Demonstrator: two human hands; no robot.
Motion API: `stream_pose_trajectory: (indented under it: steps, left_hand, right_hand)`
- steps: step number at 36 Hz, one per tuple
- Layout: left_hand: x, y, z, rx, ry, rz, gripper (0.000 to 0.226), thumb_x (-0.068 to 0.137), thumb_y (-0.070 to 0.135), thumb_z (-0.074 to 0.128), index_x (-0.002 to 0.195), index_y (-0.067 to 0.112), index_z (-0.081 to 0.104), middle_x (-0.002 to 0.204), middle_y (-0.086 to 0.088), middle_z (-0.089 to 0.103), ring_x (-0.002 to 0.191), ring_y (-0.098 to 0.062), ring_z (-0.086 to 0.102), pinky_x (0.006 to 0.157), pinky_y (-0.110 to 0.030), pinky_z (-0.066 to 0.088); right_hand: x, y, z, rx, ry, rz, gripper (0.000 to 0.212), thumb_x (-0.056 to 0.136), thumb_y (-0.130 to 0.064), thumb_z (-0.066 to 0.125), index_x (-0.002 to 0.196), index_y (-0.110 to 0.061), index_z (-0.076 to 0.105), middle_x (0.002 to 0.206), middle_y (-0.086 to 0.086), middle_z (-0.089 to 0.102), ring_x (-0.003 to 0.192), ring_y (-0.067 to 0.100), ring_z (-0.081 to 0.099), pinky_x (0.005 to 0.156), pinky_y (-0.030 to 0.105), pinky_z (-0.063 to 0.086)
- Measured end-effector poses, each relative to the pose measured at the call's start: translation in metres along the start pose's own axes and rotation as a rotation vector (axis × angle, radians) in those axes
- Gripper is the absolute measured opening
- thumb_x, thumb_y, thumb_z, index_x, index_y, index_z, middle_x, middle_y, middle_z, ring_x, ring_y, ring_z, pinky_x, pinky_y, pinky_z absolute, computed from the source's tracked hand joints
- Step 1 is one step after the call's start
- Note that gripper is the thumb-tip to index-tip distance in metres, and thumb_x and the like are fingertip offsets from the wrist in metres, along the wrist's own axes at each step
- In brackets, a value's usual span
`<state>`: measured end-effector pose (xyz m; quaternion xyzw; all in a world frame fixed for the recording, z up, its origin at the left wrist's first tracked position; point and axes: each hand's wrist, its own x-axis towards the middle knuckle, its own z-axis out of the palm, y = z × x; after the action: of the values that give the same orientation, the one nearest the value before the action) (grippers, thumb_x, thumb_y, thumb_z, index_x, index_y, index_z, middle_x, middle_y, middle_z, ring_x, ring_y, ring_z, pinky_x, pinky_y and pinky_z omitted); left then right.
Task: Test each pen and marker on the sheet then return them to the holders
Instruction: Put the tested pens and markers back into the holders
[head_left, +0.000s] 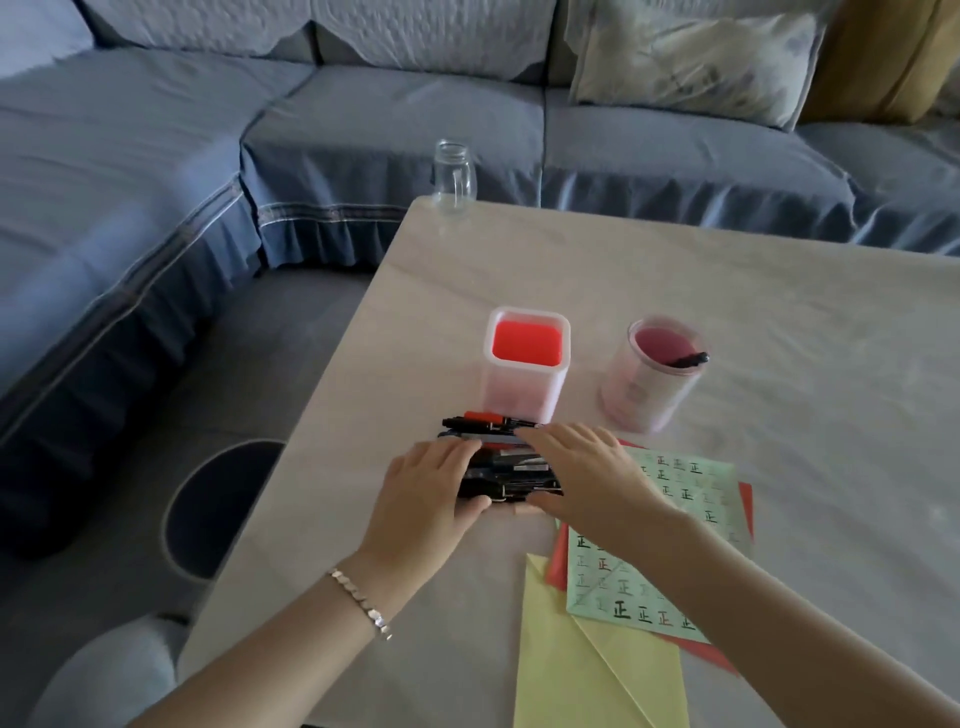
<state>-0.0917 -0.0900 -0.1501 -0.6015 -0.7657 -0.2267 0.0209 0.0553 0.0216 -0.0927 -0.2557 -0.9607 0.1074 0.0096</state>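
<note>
A pile of several dark pens and markers (511, 467) lies on the table in front of the holders, with a red-bodied marker (483, 417) at its far edge. My left hand (434, 486) presses the pile's left end, thumb under its near side. My right hand (582, 467) lies flat over the pile's right end. Behind stands a square translucent holder with a red bottom (527, 364), nothing in it. To its right a round pink holder (652, 374) has one black pen (688, 359) in it. A green sheet (675, 519) covered with test marks lies under my right forearm.
A red sheet (747, 501) and a yellow sheet (587, 670) lie under and beside the green one. A clear glass jar (453, 176) stands at the table's far corner. A blue sofa (363, 130) surrounds the table (779, 312) on the far and left sides.
</note>
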Motion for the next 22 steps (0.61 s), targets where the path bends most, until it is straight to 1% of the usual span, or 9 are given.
stream_pose_trajectory:
  steps: [4,6,10,13,15,17,19,21,22]
  left_hand:
    - [0.005,0.001,-0.001,-0.067,-0.038,-0.024,0.034,0.068,0.021,0.077,0.099,0.013,0.065,0.095,-0.002,0.059,0.084,-0.026,0.058,0.07,-0.037,0.048]
    - [0.007,0.003,-0.001,-0.081,-0.047,-0.032,0.029,0.074,0.022,0.074,0.1,0.011,0.065,0.095,-0.004,0.058,0.089,-0.026,0.056,0.074,-0.037,0.047]
    - [0.007,0.006,-0.001,-0.095,-0.065,-0.039,0.028,0.083,0.028,0.066,0.104,0.01,0.062,0.101,-0.004,0.057,0.098,-0.023,0.051,0.082,-0.035,0.043]
    - [0.006,0.008,-0.003,-0.092,-0.042,-0.007,0.024,0.076,0.021,0.074,0.093,0.009,0.062,0.089,-0.002,0.062,0.086,-0.027,0.056,0.073,-0.039,0.047]
    - [0.008,0.008,-0.006,-0.165,0.019,-0.02,0.024,0.07,0.012,0.078,0.087,0.009,0.061,0.08,0.001,0.062,0.077,-0.025,0.056,0.07,-0.034,0.046]
    - [0.012,0.013,-0.014,-0.335,0.079,-0.067,0.023,0.071,0.005,0.077,0.087,0.011,0.062,0.078,0.007,0.057,0.074,-0.011,0.051,0.072,-0.016,0.039]
    - [0.019,0.023,-0.025,-0.634,0.097,-0.243,0.023,0.075,0.003,0.073,0.085,0.018,0.059,0.078,0.009,0.058,0.072,0.001,0.053,0.069,-0.007,0.038]
    - [0.028,0.036,-0.039,-1.014,0.087,-0.457,0.024,0.078,0.005,0.071,0.09,0.02,0.058,0.079,0.007,0.065,0.07,0.005,0.059,0.067,-0.011,0.044]
    - [0.032,0.042,-0.045,-1.178,0.057,-0.529,0.023,0.079,0.006,0.07,0.096,0.019,0.059,0.081,0.005,0.067,0.072,0.003,0.063,0.067,-0.015,0.047]
  right_hand:
    - [0.015,-0.004,0.012,-0.146,-0.101,-0.004,0.043,0.088,-0.038,0.052,0.125,-0.018,0.046,0.124,0.0,0.047,0.122,0.019,0.041,0.101,0.03,0.027]
    - [0.017,-0.004,0.013,-0.184,-0.141,-0.002,0.039,0.089,-0.036,0.051,0.122,-0.015,0.046,0.124,0.001,0.046,0.121,0.019,0.041,0.099,0.031,0.031]
    - [0.013,-0.006,0.014,-0.232,-0.122,-0.014,0.031,0.091,-0.021,0.044,0.12,-0.01,0.046,0.122,0.005,0.048,0.115,0.022,0.045,0.093,0.031,0.036]
    - [0.01,-0.007,0.017,-0.179,-0.04,-0.038,0.026,0.087,-0.012,0.047,0.112,-0.004,0.051,0.112,0.011,0.054,0.105,0.028,0.052,0.081,0.034,0.042]
    - [0.008,-0.007,0.015,-0.113,0.0,-0.044,0.023,0.086,-0.011,0.048,0.108,-0.005,0.054,0.108,0.009,0.055,0.102,0.028,0.053,0.078,0.032,0.039]
    - [0.004,-0.005,0.008,-0.028,0.011,-0.001,0.022,0.089,-0.015,0.046,0.109,-0.011,0.052,0.107,0.003,0.053,0.101,0.021,0.05,0.073,0.026,0.031]
    - [-0.002,-0.005,-0.001,0.186,0.036,0.068,0.014,0.088,-0.016,0.05,0.101,-0.013,0.052,0.095,0.0,0.053,0.088,0.02,0.05,0.067,0.028,0.034]
    - [-0.009,-0.006,-0.012,0.45,0.053,0.152,0.004,0.087,-0.013,0.051,0.085,-0.016,0.049,0.074,-0.004,0.049,0.066,0.016,0.047,0.055,0.024,0.035]
    - [-0.012,-0.006,-0.017,0.576,0.043,0.186,0.009,0.087,-0.012,0.05,0.079,-0.015,0.048,0.066,-0.005,0.048,0.058,0.013,0.044,0.05,0.021,0.034]
